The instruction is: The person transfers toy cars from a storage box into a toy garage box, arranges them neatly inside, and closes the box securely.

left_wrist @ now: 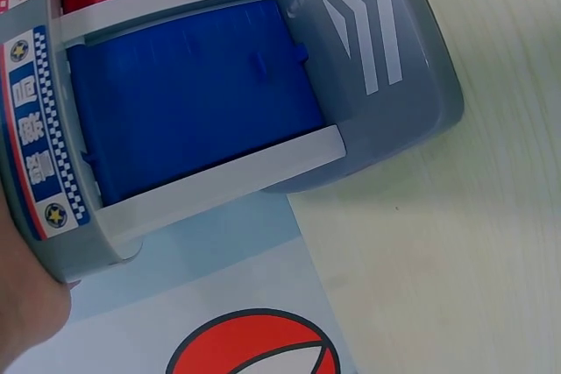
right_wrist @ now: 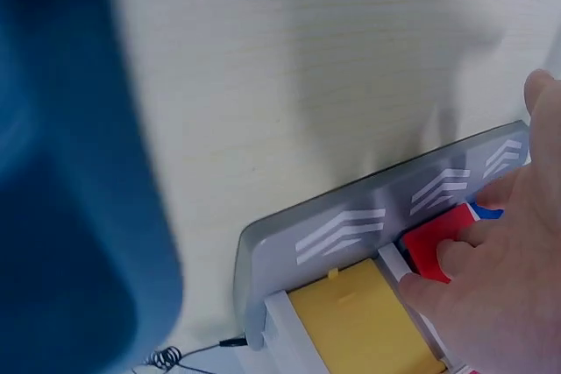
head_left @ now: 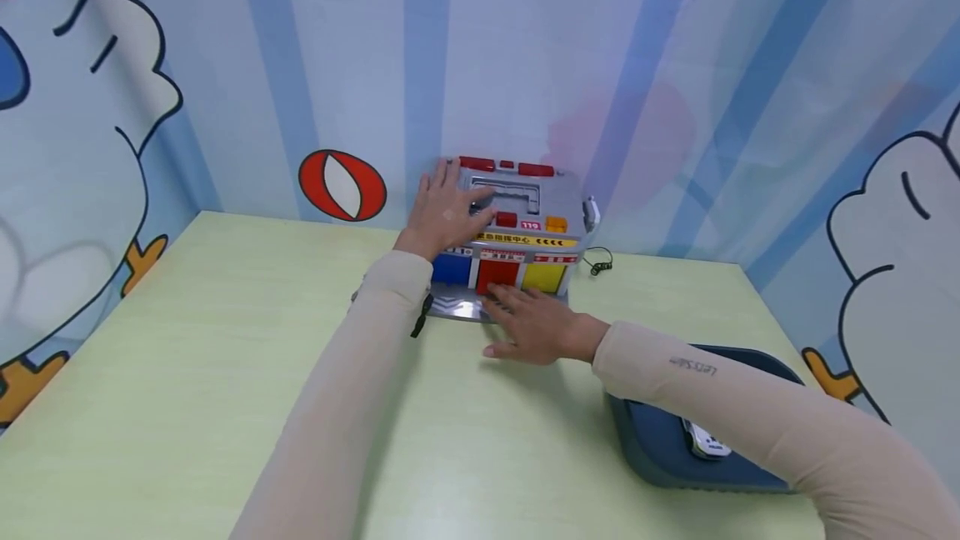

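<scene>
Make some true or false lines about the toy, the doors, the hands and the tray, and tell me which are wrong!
1. The left hand is on top of the toy. True.
2. The red door is between the blue door and the yellow door. True.
3. The right hand has its fingers on the yellow door. False: the right hand has its fingers at the red door.
4. The tray is left of the toy in the head view. False: the tray is to the right, with the right sleeve over it.
5. A black cord lies by the toy. True.
6. The right sleeve is black. False: the right sleeve is beige.
</scene>
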`<state>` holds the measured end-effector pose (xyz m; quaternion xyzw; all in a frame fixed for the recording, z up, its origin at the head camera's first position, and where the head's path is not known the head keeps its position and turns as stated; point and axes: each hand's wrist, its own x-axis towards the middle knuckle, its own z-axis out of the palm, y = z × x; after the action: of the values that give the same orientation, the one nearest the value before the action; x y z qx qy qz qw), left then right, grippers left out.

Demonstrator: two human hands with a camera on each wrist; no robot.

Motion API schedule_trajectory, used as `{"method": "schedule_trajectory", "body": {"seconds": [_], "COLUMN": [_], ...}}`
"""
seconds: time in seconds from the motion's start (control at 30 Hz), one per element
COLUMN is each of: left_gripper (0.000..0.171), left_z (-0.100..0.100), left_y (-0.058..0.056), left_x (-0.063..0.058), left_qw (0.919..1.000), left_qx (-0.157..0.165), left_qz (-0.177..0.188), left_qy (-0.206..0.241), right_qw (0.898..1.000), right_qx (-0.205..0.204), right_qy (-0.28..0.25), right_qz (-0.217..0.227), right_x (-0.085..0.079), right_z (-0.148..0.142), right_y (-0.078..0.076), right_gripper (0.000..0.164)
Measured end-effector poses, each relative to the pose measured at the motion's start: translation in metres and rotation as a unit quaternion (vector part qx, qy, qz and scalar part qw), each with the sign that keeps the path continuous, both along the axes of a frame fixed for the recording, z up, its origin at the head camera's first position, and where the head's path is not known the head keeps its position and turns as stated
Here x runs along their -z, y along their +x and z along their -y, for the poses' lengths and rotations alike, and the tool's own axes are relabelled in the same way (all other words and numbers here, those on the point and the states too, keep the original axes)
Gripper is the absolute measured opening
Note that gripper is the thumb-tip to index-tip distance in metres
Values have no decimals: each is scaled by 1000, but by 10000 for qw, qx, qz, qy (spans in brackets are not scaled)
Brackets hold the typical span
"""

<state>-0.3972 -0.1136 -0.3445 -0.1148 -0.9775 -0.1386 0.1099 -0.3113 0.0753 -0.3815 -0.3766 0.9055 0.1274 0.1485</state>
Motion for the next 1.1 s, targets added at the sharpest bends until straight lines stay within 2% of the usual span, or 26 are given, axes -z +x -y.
{"method": "schedule_trajectory", "body": {"seconds": [0.27, 0.53, 0.8, 0.97, 1.1], "left_gripper": [55, 54, 54, 54, 54], "left_z": [-2, -2, -2, -2, 0], "left_y": [0, 0, 0, 0, -1], "left_x": [1, -1, -3, -1, 0], "left_qw": [10000, 10000, 9997, 9998, 9998], "left_qx": [-17, 15, 7, 121, 49], "left_qz": [-10, -29, -145, -131, -148], "left_qy": [-56, -48, -181, -110, -78], "right_qw": [9997, 9981, 9983, 9978, 9979], "right_qx": [24, -61, -4, -164, -248], "right_qy": [147, 602, 572, 639, 588], "right_qz": [199, 96, 103, -71, -134], "right_x": [-3, -9, -7, -4, -2], "right_z": [1, 7, 9, 6, 8], "right_y": [-2, -7, -10, -10, -10], "right_gripper": [84, 81, 83, 84, 84]}}
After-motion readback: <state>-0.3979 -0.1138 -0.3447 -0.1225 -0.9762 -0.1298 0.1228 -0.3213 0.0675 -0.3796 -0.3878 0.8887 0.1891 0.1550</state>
